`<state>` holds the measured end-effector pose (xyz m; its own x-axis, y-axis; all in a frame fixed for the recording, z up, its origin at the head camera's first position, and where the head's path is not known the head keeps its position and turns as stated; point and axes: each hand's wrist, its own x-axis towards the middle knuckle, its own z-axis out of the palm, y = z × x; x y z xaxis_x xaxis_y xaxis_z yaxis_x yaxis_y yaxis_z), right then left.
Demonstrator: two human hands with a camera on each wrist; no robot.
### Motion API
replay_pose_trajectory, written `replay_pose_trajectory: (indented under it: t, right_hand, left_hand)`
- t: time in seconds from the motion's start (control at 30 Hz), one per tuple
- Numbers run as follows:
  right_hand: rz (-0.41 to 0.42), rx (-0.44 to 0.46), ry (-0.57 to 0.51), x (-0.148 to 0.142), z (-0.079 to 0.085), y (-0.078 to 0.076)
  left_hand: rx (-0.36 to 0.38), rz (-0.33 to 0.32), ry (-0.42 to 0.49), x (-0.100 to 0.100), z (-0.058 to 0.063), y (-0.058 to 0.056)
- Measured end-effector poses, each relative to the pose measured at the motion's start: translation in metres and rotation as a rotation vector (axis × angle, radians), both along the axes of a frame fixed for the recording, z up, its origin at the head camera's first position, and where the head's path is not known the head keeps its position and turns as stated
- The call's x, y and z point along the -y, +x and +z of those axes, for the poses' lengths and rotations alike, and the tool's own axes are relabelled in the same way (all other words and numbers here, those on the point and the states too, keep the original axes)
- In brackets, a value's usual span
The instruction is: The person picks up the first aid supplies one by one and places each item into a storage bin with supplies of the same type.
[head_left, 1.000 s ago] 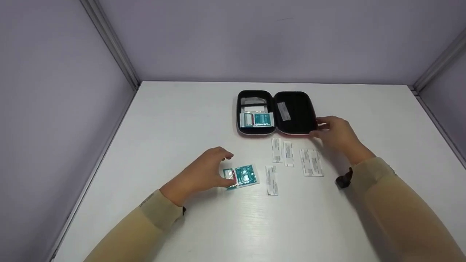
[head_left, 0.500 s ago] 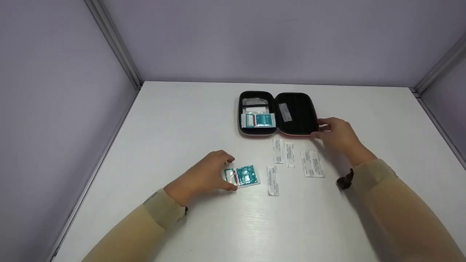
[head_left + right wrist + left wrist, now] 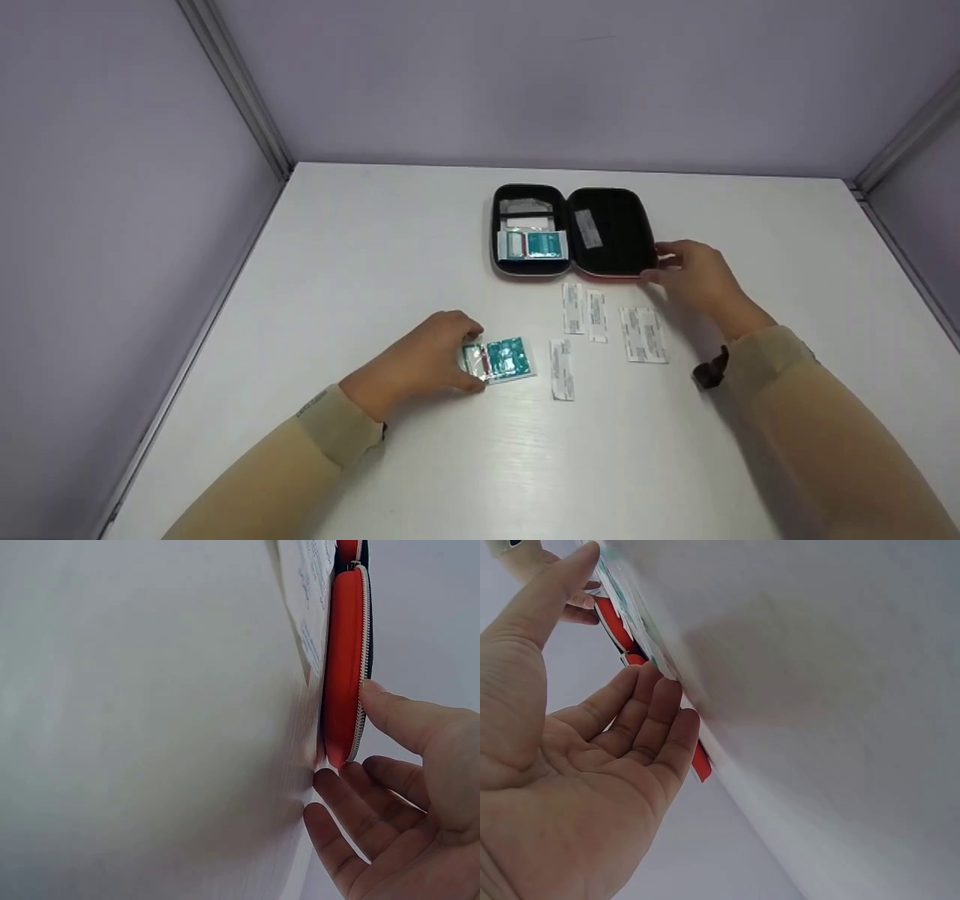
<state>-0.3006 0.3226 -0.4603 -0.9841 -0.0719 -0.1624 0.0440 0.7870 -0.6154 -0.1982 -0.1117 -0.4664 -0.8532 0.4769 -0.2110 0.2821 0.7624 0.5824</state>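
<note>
Your left hand [image 3: 420, 352] is unclosed, thumb and fingers apart about the left end of a flat, glossy teal-and-white packet [image 3: 510, 358] on the white bench [image 3: 367, 247]; your right hand [image 3: 694, 277] touches the near right corner of an unfolded red-shelled, black-lined zip case [image 3: 624, 244] (you cannot tell whether it grips); a similar teal-and-white sachet [image 3: 547, 245] lies in the case's left half; four white printed paper packets [image 3: 562, 371] lie before it.

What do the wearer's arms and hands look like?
Left sleeve and right sleeve: long, tan. Small dark marking on the left, illegible. Black wrist device on the right. Left hand and right hand: no gloves.
</note>
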Motion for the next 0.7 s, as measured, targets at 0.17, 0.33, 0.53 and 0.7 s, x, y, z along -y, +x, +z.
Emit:
replay_pose_trajectory:
  t: [0.17, 0.33, 0.53, 0.7]
  right_hand:
    - [-0.006, -0.003, -0.005, -0.0004, -0.0003, 0.0006]
    - [0.003, -0.013, 0.002, 0.0001, 0.0004, 0.002]
    - [0.002, -0.009, 0.009, 0.0011, 0.0013, 0.0032]
    - [0.005, -0.002, 0.001, 0.0017, 0.0021, 0.0033]
  left_hand:
    - [-0.001, -0.007, -0.005, -0.0002, 0.0012, -0.0005]
    - [-0.016, -0.016, 0.0, 0.0004, 0.0, 0.0002]
    - [-0.033, -0.033, 0.002, 0.0007, -0.0022, 0.0]
    - [-0.03, -0.037, 0.022, 0.0015, -0.0034, 0.0005]
